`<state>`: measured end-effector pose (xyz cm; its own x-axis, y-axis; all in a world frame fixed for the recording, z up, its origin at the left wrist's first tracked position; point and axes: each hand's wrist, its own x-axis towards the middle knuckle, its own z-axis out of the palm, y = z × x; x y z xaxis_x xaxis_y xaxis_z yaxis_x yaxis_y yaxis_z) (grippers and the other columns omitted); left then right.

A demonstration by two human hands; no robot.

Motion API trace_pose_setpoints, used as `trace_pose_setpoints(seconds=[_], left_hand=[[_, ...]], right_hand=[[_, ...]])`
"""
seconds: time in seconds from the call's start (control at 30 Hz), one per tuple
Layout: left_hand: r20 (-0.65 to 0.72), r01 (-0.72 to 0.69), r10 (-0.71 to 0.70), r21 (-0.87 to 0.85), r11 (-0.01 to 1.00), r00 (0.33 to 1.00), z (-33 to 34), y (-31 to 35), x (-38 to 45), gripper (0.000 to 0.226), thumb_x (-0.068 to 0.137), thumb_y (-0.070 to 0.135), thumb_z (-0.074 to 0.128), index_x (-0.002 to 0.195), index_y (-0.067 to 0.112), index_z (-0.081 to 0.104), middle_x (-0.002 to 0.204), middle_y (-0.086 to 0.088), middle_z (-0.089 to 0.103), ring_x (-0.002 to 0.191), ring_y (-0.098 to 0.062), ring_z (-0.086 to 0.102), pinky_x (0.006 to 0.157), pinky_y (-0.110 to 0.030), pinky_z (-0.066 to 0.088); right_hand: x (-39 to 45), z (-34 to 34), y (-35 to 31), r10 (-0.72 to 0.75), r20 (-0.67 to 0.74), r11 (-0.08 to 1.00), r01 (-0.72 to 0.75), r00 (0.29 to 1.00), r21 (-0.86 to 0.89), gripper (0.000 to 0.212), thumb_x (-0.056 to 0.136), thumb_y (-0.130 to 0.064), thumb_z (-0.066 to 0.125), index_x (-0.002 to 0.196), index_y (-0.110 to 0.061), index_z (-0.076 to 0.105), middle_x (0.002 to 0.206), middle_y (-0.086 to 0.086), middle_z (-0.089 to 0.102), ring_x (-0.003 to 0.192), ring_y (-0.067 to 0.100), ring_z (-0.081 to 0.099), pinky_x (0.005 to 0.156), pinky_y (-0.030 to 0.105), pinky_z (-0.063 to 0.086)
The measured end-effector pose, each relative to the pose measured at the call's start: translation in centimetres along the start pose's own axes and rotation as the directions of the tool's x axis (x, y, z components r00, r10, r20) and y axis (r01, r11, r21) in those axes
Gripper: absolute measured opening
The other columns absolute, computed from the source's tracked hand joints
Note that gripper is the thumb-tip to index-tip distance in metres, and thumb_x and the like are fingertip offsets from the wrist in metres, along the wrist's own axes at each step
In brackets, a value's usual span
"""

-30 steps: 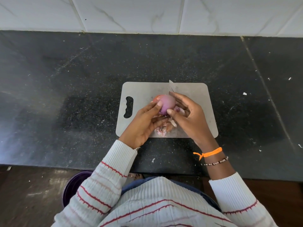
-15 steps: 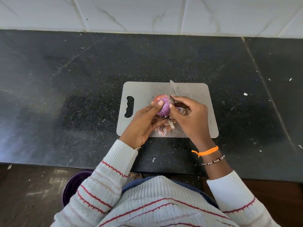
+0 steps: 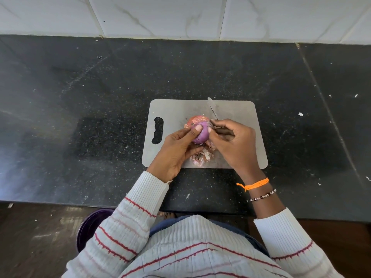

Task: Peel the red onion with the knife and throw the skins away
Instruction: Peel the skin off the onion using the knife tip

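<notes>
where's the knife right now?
Head view: the knife is in the right hand, blade pointing up and away over the cutting board, just right of the red onion.

Over a grey cutting board (image 3: pixel 176 109) on the black tabletop (image 3: pixel 80 117), the left hand (image 3: pixel 176 149) holds the half-peeled red onion (image 3: pixel 200 134) while the right hand (image 3: pixel 234 145) grips the knife (image 3: pixel 212 108), with loose skins (image 3: pixel 200 157) lying beneath.

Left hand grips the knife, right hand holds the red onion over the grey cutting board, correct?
Hands are swapped. The head view shows the right hand gripping the knife and the left hand holding the red onion, over the grey cutting board.
</notes>
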<state>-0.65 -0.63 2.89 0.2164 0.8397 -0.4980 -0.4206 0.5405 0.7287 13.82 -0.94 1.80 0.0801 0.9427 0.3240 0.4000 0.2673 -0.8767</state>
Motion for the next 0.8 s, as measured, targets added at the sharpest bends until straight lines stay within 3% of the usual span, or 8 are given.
trace_pose_setpoints(seconds=[0.33, 0.47, 0.6, 0.8], left_hand=[[-0.027, -0.016, 0.017, 0.051, 0.999, 0.999, -0.02, -0.01, -0.19, 0.026, 0.087, 0.017, 0.06, 0.108, 0.001, 0.063, 0.091, -0.008, 0.07, 0.072, -0.009, 0.068, 0.059, -0.014, 0.055], [-0.029, -0.036, 0.037, 0.042, 0.998, 0.999, 0.07, 0.02, -0.31, 0.027, 0.086, 0.014, 0.06, 0.111, 0.002, 0.061, 0.093, -0.009, 0.069, 0.071, -0.009, 0.068, 0.059, -0.015, 0.056], [-0.033, -0.055, 0.056, 0.017, 0.998, 0.998, 0.09, 0.09, -0.46, 0.037, 0.084, 0.011, 0.061, 0.119, 0.001, 0.056, 0.094, -0.01, 0.068, 0.071, -0.01, 0.069, 0.061, -0.017, 0.057], [-0.038, -0.071, 0.073, 0.039, 0.997, 0.997, 0.0, -0.04, -0.56, 0.041, 0.082, 0.008, 0.063, 0.121, 0.002, 0.055, 0.095, -0.012, 0.068, 0.073, -0.012, 0.07, 0.064, -0.018, 0.057]], right_hand=[[-0.03, 0.07, 0.35, 0.013, -0.02, 0.999, -0.014, 1.0, -0.048, 0.014, 0.078, -0.001, 0.068, 0.091, -0.004, 0.072, 0.082, 0.0, 0.07, 0.075, 0.003, 0.067, 0.07, 0.013, 0.053], [0.05, -0.12, 0.29, 0.073, -0.012, 0.997, -0.073, 0.997, 0.014, 0.012, 0.084, -0.003, 0.063, 0.091, -0.006, 0.072, 0.079, -0.004, 0.069, 0.074, 0.0, 0.066, 0.068, 0.014, 0.053], [-0.14, 0.3, -0.18, 0.129, 0.001, 0.987, -0.129, 0.992, 0.101, 0.012, 0.081, -0.008, 0.07, 0.093, -0.005, 0.071, 0.082, -0.005, 0.069, 0.077, 0.001, 0.069, 0.07, 0.016, 0.055], [-0.17, 0.28, -0.01, 0.137, -0.002, 0.986, -0.136, 0.991, 0.095, 0.014, 0.079, -0.004, 0.069, 0.092, -0.008, 0.071, 0.084, -0.003, 0.07, 0.075, 0.001, 0.068, 0.068, 0.016, 0.056]])
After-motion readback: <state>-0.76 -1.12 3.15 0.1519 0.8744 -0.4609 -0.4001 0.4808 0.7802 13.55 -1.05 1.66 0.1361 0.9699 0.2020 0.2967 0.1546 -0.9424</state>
